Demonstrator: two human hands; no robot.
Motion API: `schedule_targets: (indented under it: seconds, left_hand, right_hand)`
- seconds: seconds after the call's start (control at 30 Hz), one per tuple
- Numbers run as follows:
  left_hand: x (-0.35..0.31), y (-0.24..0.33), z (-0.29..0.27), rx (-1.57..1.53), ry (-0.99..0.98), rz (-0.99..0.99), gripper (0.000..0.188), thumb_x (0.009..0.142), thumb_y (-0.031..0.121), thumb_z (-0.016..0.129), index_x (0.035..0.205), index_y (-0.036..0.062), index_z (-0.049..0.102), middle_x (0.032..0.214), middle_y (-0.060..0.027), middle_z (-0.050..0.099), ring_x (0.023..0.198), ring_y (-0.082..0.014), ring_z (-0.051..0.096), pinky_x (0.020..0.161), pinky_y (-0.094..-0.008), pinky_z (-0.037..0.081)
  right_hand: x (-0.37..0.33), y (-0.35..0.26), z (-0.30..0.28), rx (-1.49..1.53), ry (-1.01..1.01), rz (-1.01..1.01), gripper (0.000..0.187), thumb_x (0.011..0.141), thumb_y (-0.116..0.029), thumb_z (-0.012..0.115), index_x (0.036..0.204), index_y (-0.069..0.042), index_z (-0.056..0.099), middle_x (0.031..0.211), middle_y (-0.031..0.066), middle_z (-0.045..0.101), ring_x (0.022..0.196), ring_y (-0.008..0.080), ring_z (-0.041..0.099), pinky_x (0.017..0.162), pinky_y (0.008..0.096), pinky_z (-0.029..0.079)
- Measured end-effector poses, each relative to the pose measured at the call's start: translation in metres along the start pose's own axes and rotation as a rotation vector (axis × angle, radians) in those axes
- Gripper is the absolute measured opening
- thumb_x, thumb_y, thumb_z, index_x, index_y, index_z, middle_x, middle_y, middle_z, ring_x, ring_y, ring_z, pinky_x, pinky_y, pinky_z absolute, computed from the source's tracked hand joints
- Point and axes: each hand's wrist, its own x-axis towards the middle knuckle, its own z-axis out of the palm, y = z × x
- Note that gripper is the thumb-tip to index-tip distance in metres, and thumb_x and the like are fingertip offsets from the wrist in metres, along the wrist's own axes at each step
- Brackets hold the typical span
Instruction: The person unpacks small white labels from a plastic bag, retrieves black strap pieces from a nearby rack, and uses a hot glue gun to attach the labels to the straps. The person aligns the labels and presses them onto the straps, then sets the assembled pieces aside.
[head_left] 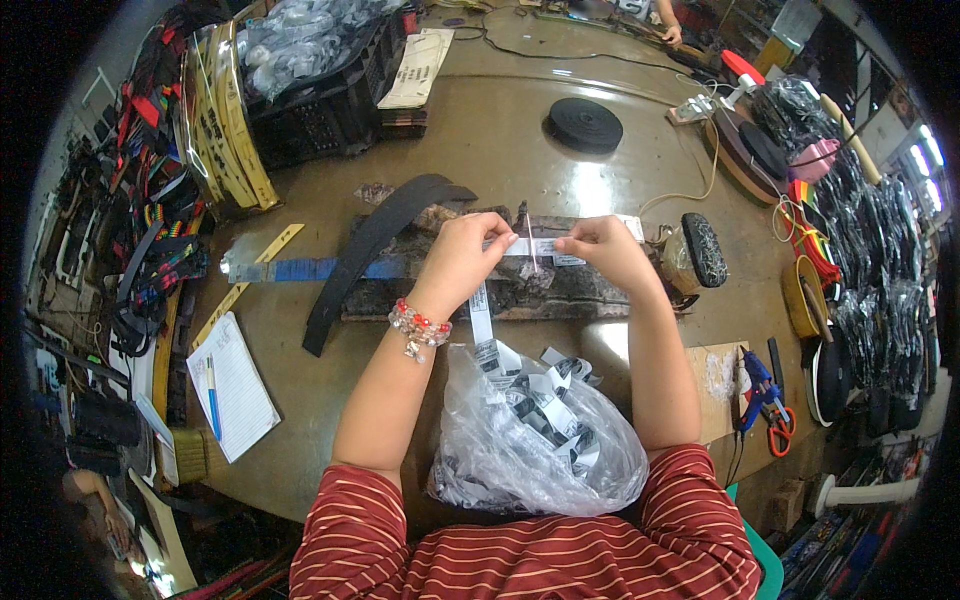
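My left hand (474,250), wearing a red and clear bead bracelet (418,326), pinches a white printed label ribbon (482,318). My right hand (606,252) pinches the ribbon's other end, so a short length is stretched between both hands. That length crosses a thin upright strip (529,240) on a dark, scorched-looking block (430,300). Below my left hand the ribbon runs down into a clear plastic bag (620,455) in front of me, heaped with more of it. A small white piece, perhaps a label, lies by my right fingertips.
A black strap (345,262) arches over the block's left side, near a notepad (245,395) with a pen. At right are a brush-like block (704,250), a blue glue gun (762,383) and orange-handled scissors (781,433). Farther back are a black webbing roll (585,125) and a black crate (310,125).
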Motion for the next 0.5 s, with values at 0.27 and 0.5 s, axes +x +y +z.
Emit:
schedule_targets:
  seconds: [0.27, 0.5]
  left_hand:
    - [-0.052, 0.081, -0.015, -0.705, -0.487, 0.061, 0.011, 0.088, 0.014, 0.064, 0.09, 0.0033, 0.065, 0.087, -0.0029, 0.065, 0.083, -0.0104, 0.06, 0.074, -0.0272, 0.048]
    - [-0.137, 0.124, -0.015, 0.093, -0.223, 0.59, 0.015, 0.08, 0.018, 0.067, 0.091, 0.0076, 0.066, 0.112, -0.0101, 0.059, 0.105, -0.0279, 0.056, 0.091, -0.0416, 0.044]
  right_hand:
    - [-0.013, 0.013, 0.009, -0.584, 0.109, 0.054, 0.031, 0.07, -0.02, 0.076, 0.098, -0.007, 0.071, 0.089, 0.019, 0.067, 0.088, 0.0352, 0.064, 0.078, 0.0429, 0.051]
    - [-0.046, 0.016, -0.002, -0.306, 0.35, -0.041, 0.029, 0.081, -0.024, 0.07, 0.101, -0.003, 0.067, 0.095, 0.0199, 0.066, 0.09, 0.0325, 0.065, 0.078, 0.0403, 0.05]
